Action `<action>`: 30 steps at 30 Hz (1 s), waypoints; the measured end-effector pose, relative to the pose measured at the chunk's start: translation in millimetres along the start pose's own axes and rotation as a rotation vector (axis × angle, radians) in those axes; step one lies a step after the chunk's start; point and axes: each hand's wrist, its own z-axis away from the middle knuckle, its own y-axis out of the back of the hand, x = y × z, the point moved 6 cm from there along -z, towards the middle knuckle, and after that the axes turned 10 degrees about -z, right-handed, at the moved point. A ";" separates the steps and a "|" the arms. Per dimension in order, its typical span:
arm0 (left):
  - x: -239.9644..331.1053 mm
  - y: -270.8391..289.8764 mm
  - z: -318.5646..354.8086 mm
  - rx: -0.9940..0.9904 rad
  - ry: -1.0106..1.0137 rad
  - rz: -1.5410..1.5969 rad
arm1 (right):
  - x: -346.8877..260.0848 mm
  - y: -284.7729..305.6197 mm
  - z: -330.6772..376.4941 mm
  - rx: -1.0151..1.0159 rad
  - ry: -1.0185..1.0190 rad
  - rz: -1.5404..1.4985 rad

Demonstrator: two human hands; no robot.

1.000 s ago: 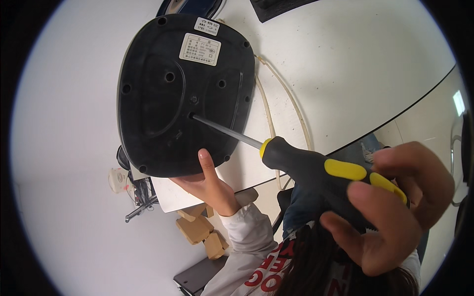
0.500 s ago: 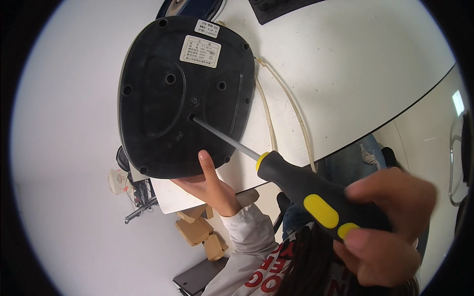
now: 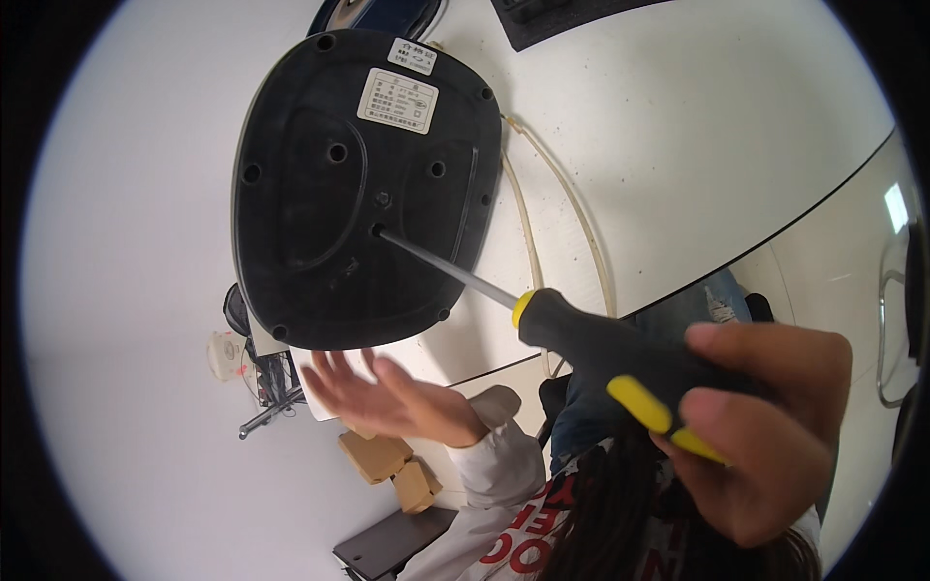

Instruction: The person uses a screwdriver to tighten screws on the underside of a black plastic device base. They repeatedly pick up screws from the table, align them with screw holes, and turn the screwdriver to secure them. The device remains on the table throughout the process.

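A black plastic appliance base (image 3: 300, 223) with rounded corners and several screw holes faces me, carrying two white labels (image 3: 398, 101). My right hand (image 3: 765, 426) grips the black and yellow handle of a screwdriver (image 3: 620, 358). The tool's shank slants up and left, and its tip sits in a hole near the middle of the base, hiding the tip's end. Just below the lower edge of the base, my left hand (image 3: 407, 397) is open with fingers spread, slightly blurred, holding nothing.
A pale cord (image 3: 576, 208) runs from the base's right side across the white table (image 3: 697, 126). Dark objects (image 3: 552, 19) lie at the table's far side. Cardboard boxes (image 3: 376, 457), a dark flat case (image 3: 392, 542) and a metal-framed chair (image 3: 883, 329) stand beyond the table's edges.
My left hand has let go of the base's lower edge and moved down and slightly left, fingers spreading. The screwdriver handle has turned in my right hand, while its tip remains in the same hole.
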 end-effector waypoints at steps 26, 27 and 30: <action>96.6 -86.3 89.6 -1.038 1.052 1.511 | -9.2 9.8 4.7 0.118 0.033 0.240; 97.3 -84.5 89.9 -1.048 1.051 1.525 | -7.3 10.3 5.1 0.120 0.017 0.208; 102.4 -82.8 89.9 -1.073 1.069 1.593 | -10.9 17.0 -2.6 -0.002 -0.055 0.122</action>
